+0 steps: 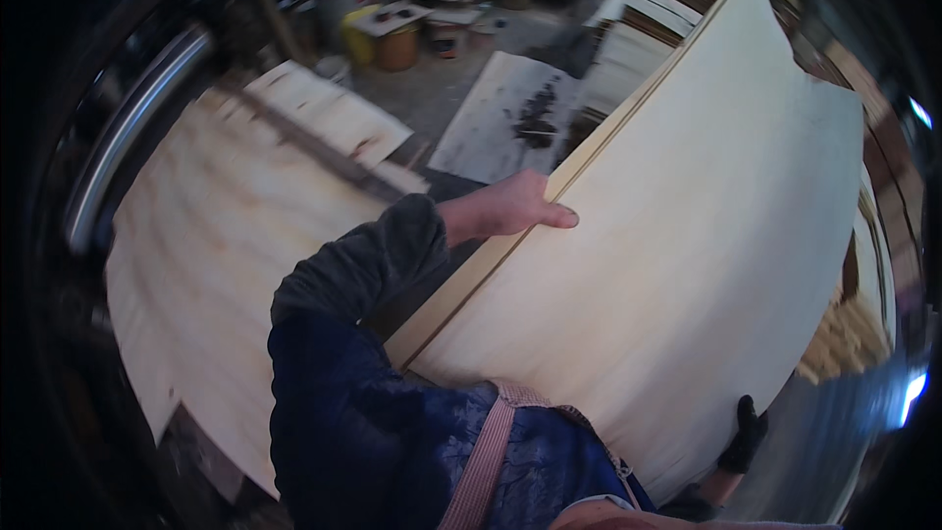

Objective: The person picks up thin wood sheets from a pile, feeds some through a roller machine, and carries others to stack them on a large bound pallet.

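Note:
A large pale wood veneer sheet (677, 196) slants across the right half of the head view, from my body up to the top right. My left hand (515, 206) is closed on its left edge, thumb on the upper face and fingers hidden behind. A second tan layer shows along that edge; whether it is a separate sheet, I cannot tell. Low on the right, my right hand (744, 437) in a dark glove grips the sheet's right edge, its fingers partly hidden. The sheet bows between my hands.
On my left lies a wide, wavy veneer sheet (206, 275) beside a shiny metal roller (137, 137). A stained board (510, 118) lies on the floor ahead. Buckets (395, 46) stand farther back. Stacked sheets (628, 64) rise behind the held sheet.

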`<move>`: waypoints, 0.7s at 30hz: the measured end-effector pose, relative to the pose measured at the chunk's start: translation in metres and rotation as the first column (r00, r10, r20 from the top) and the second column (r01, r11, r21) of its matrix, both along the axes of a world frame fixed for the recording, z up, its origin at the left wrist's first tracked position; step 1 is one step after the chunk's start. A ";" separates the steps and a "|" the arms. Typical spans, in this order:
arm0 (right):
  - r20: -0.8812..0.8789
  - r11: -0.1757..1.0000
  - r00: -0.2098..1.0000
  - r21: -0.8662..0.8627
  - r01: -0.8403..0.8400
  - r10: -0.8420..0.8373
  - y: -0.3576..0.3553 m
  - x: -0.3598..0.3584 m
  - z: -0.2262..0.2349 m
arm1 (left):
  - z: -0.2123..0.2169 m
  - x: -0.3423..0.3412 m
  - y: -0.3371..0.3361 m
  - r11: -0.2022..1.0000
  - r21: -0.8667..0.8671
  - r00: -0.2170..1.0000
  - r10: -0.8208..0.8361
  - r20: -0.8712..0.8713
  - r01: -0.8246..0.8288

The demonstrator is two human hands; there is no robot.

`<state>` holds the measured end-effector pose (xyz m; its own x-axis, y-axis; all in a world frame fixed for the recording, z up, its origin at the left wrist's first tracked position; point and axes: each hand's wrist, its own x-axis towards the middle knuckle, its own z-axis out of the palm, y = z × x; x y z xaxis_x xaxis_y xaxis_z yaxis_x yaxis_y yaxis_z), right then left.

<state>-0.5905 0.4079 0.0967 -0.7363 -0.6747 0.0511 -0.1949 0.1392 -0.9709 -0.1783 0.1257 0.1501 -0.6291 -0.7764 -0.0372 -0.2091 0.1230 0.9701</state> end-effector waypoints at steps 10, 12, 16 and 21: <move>-0.014 0.844 0.847 -0.078 -0.530 0.531 -0.065 0.100 0.012 | 0.028 0.193 0.211 0.860 -0.030 0.843 0.491 -0.221 -0.509; -0.015 0.782 0.786 -0.083 -0.617 0.619 -0.080 0.127 0.023 | 0.034 0.225 0.254 0.801 -0.051 0.796 0.584 -0.160 -0.597; 0.081 0.630 0.626 -0.034 -0.776 0.776 -0.105 0.217 0.057 | 0.039 0.276 0.339 0.620 0.001 0.615 0.778 -0.129 -0.785; 0.060 0.412 0.410 -0.041 -0.910 0.910 -0.162 0.310 0.058 | 0.024 0.314 0.401 0.352 0.086 0.334 0.927 -0.173 -0.932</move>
<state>-0.2804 0.2457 0.1544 0.3093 -0.9503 0.0346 -0.1462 -0.0835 -0.9857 0.1360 0.5271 0.1742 0.5086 -0.8610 0.0059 -0.0483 -0.0217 0.9986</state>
